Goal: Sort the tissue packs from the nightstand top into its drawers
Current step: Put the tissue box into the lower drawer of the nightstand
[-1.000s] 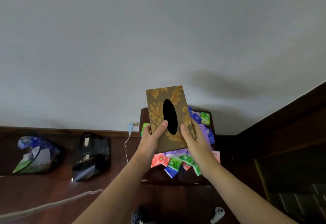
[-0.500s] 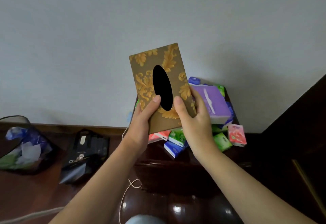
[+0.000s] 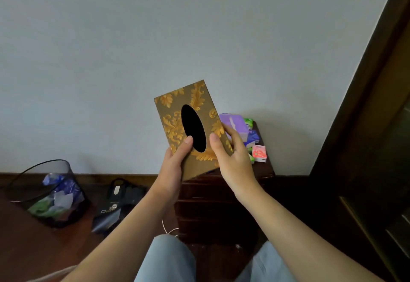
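Observation:
A brown tissue box (image 3: 175,124) with gold leaf pattern and a black oval slot is held up in front of the wall, tilted. My left hand (image 3: 175,159) grips its lower left edge, thumb beside the slot. My right hand (image 3: 230,157) grips its lower right edge. Behind the box, a dark wooden nightstand (image 3: 221,197) carries a heap of tissue packs: a large purple pack (image 3: 235,124), a green one (image 3: 248,122), a blue one (image 3: 251,138) and a red one (image 3: 259,153). The box hides most of the heap. The drawers look closed.
A dark mesh wastebasket (image 3: 47,193) with crumpled wrappers stands on the floor at left. A black paper bag (image 3: 117,201) lies beside it. A white cable (image 3: 168,229) trails by the nightstand. Dark wooden furniture (image 3: 366,148) fills the right. My knees (image 3: 166,259) show below.
Both hands have kept hold of the tissue box, now left of the pack heap. The camera has dropped lower and nearer; the nightstand front and my knees have come into view.

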A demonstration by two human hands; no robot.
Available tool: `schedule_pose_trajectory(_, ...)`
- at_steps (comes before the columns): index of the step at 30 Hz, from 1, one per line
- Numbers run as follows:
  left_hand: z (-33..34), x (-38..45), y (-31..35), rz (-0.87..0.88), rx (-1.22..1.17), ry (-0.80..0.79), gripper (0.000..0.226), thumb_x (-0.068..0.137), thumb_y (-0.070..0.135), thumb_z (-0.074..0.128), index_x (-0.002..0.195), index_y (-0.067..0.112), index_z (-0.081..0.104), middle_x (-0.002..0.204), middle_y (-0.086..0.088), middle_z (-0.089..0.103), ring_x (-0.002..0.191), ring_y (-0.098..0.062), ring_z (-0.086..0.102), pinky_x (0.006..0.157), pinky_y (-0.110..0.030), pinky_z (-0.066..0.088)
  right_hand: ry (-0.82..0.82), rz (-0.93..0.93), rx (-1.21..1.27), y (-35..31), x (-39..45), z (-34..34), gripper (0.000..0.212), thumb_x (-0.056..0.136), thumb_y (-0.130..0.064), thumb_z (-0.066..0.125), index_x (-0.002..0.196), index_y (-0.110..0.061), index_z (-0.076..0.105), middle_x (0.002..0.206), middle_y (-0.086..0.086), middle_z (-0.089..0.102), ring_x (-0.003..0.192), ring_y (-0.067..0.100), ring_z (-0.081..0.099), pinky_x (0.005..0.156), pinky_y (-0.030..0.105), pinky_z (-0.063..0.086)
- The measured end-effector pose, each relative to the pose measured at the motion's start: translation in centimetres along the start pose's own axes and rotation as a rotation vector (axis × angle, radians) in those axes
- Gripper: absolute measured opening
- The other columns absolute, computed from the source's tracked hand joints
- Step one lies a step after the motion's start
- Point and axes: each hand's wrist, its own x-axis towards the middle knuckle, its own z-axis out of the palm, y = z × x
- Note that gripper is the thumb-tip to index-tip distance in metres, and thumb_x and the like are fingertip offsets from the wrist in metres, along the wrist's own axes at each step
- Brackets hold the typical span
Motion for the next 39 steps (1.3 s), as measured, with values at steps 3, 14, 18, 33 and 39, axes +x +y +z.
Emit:
schedule_pose_trajectory(3, 0.1, -2.2, -0.7, -0.005, 0.006, 0.023, 0.051, 0.1, 0.043, 0.064, 0.142, 0.014, 0.059, 0.131, -0.018, 0.07, 0.121, -0.041, 0.066, 0.108, -0.057, 0.05, -0.039, 0.055, 0.033, 0.6, -2.6, -0.8, 0.045, 0.098, -0.055, 0.063, 0.141, -0.043, 0.055, 0.12, -0.033, 0.067, 0.112, -0.011, 0.064, 0.087, 0.012, 0.054)
schedule_pose_trajectory(14, -2.2, -3.8, -8.1, -0.115, 0.039, 0.301, 0.11, 0.048, 0.074, 0.091, 0.139, 0.029, 0.048, 0.129, -0.004, 0.07, 0.113, -0.025, 0.072, 0.102, -0.052, 0.056, -0.037, 0.506, -0.224, 13.0, -4.1, -8.5, 0.042, 0.101, -0.067, 0.042, 0.118, -0.038, 0.067, 0.124, -0.009, 0.071, 0.104, 0.014, 0.071, 0.084, 0.034, 0.057)
schedule_pose_trajectory(18, -3.6, -2.6, -11.3, -0.159, 0.038, 0.318, 0.102, 0.047, 0.074, 0.09, 0.133, 0.038, 0.051, 0.126, 0.002, 0.072, 0.107, -0.018, 0.074, 0.096, -0.047, 0.058, 0.039, 0.713, -0.369, 20.7, -5.4, -12.2, 0.053, 0.095, -0.07, 0.049, 0.127, -0.028, 0.058, 0.116, -0.001, 0.068, 0.098, 0.015, 0.069, 0.093, 0.042, 0.058)
schedule_pose_trajectory(33, -5.5, 4.7, -15.9, -0.125, 0.023, 0.32, 0.085, 0.072, 0.052, 0.083, 0.145, 0.026, 0.048, 0.136, -0.007, 0.067, 0.122, -0.03, 0.068, 0.105, -0.059, 0.052, 0.117, 0.85, -0.575, 34.4, 1.6, -13.4, 0.092, 0.084, -0.06, 0.076, 0.14, -0.005, 0.029, 0.138, 0.011, 0.051, 0.132, 0.029, 0.052, 0.115, 0.047, 0.044)
schedule_pose_trajectory(39, -5.0, 5.1, -16.2, -0.124, 0.029, 0.314, 0.082, 0.075, 0.051, 0.083, 0.145, 0.026, 0.048, 0.136, -0.007, 0.067, 0.122, -0.03, 0.068, 0.105, -0.057, 0.052, 0.156, 0.825, -0.469, 35.8, 1.3, -13.5, 0.093, 0.084, -0.054, 0.081, 0.146, -0.015, 0.023, 0.133, 0.0, 0.047, 0.123, 0.021, 0.051, 0.109, 0.054, 0.049)
